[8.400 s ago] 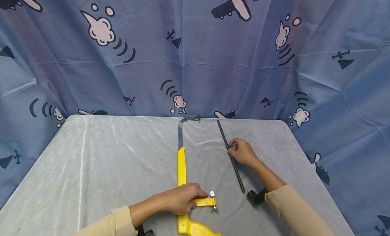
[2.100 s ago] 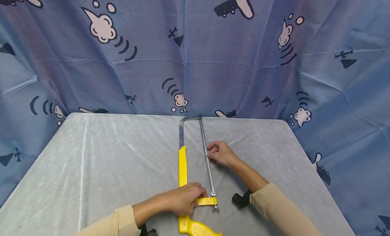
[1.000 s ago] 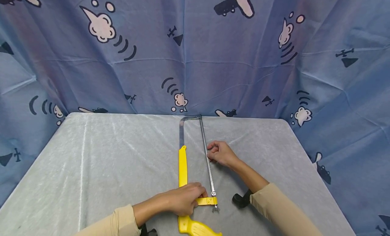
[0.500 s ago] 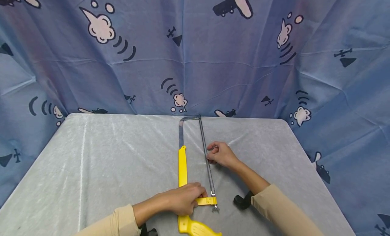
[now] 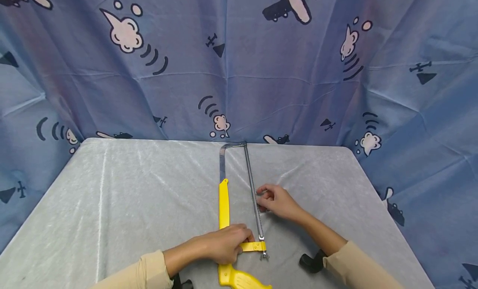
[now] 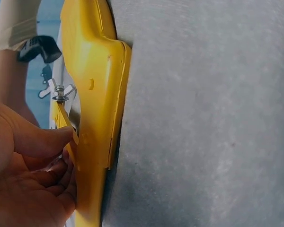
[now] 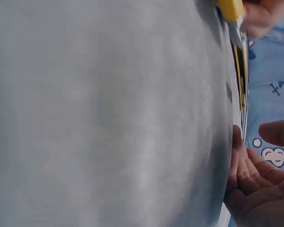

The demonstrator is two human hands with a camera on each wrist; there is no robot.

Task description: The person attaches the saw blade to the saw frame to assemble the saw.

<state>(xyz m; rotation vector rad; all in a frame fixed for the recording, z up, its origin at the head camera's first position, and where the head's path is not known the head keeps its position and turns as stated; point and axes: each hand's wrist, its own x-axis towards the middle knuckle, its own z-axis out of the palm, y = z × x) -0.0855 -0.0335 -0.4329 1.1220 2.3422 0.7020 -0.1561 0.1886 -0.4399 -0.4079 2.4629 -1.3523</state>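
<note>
A hacksaw with a yellow frame (image 5: 223, 202) and a grey metal far end lies on the cloth, its yellow handle (image 5: 242, 279) towards me. Its thin metal blade (image 5: 252, 179) spans from the far end to the yellow near arm (image 5: 254, 246), where a wing nut (image 5: 264, 256) sticks out. My left hand (image 5: 228, 242) pinches that arm between thumb and fingers, as the left wrist view shows beside the wing nut (image 6: 60, 92). My right hand (image 5: 279, 202) is just right of the blade, fingers loosely bent. In the right wrist view its thumb (image 7: 277, 133) stands apart from the fingers, nothing between them.
A grey velvety cloth (image 5: 149, 206) covers the table. Behind it and at both sides hangs a blue curtain (image 5: 179, 90) printed with planes and clouds. Each wrist carries a black camera mount, the right one (image 5: 313, 262) hanging low over the cloth.
Earlier the right hand held a dark blade-like strip apart from the saw; now the blade sits in the frame. In the last half second the right hand drew back from the blade, towards me.
</note>
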